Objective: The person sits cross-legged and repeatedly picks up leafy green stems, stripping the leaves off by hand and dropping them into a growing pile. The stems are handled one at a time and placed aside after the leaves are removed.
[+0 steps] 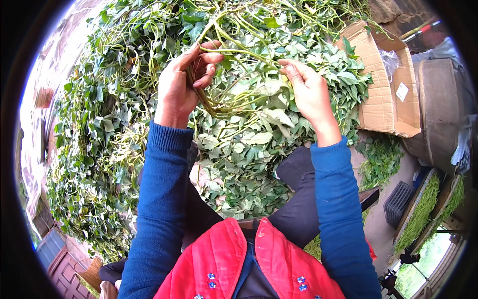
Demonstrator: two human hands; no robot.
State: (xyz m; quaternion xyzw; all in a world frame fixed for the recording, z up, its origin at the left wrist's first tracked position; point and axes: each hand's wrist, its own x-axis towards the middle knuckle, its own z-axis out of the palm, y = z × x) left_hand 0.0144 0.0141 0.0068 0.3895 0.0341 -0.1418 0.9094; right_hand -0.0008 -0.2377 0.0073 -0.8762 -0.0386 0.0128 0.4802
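Upper centre, the left hand [179,92] grips gathered stems [216,108] and the right hand [309,88] pinches a vine [244,51] — apparently separating them — the next move calling for a steady hold

I held looped vine stems [214,109] in my left hand [180,84] while my right hand [309,89] pinched a green stem [244,52] above heaped leaves [239,172].

Farm workspace, with heaped leafy vines [234,162]
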